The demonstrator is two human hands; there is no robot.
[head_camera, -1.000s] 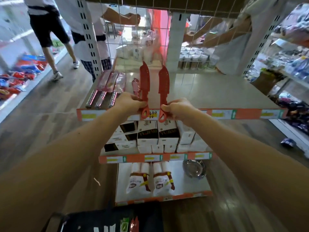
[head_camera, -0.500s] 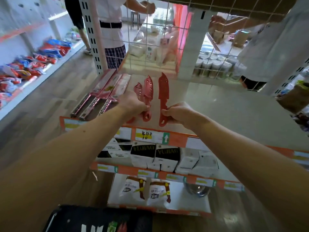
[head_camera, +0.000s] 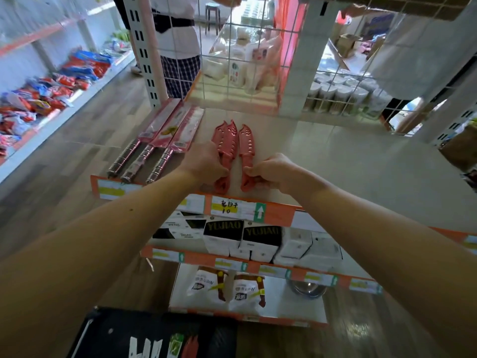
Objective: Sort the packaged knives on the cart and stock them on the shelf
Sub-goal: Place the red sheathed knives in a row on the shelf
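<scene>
As left hand (head_camera: 204,162) grips red knives (head_camera: 229,142), boxes (head_camera: 260,237) read YUJIAO.

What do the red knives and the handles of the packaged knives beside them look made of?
The red knives: shells likely moulded plastic, matte, uniform colour, cut-out slots; blades hidden. The handles: apparently polished metal, ringed, with bright reflections.

Black-and-white cardboard boxes (head_camera: 260,239) stood in a row above white printed pouches (head_camera: 204,286) and a shiny metal bowl (head_camera: 307,290); colourful snack packets (head_camera: 51,94) lay far left.
</scene>
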